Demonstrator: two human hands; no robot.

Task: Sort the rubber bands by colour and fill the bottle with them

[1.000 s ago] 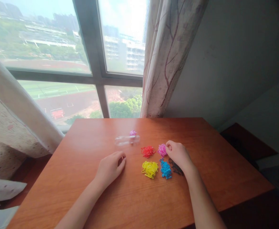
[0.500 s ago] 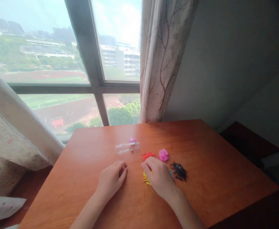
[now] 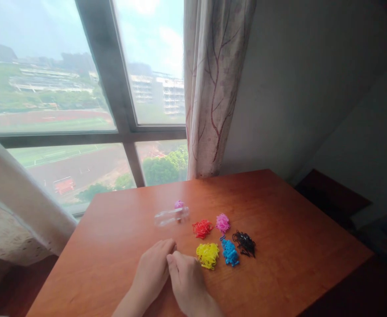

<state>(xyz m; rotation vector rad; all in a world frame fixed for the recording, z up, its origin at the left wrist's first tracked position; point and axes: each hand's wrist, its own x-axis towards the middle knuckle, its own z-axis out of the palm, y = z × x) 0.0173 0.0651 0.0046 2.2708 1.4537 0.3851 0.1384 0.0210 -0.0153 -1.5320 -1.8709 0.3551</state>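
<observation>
My left hand (image 3: 154,267) and my right hand (image 3: 188,278) meet above the near part of the wooden table, fingertips together. Both are closed with curled fingers; whatever they pinch is hidden or too small to name. Just right of my right hand lies a pile of yellow bands (image 3: 207,255), small and thin like rubber bands. Beside it is a blue pile (image 3: 230,252), and farther right a black pile (image 3: 244,243). Behind these sit a red pile (image 3: 202,229) and a pink pile (image 3: 223,223) of similar pieces.
Behind my hands a clear plastic bottle or tube (image 3: 167,216) lies on its side, with a small pinkish-purple object (image 3: 179,204) just beyond it. The table (image 3: 97,246) reaches back to a window and a patterned curtain (image 3: 206,88).
My right hand has moved left from over the coloured piles to meet my left hand, uncovering the yellow and blue piles. The camera view has shifted slightly.
</observation>
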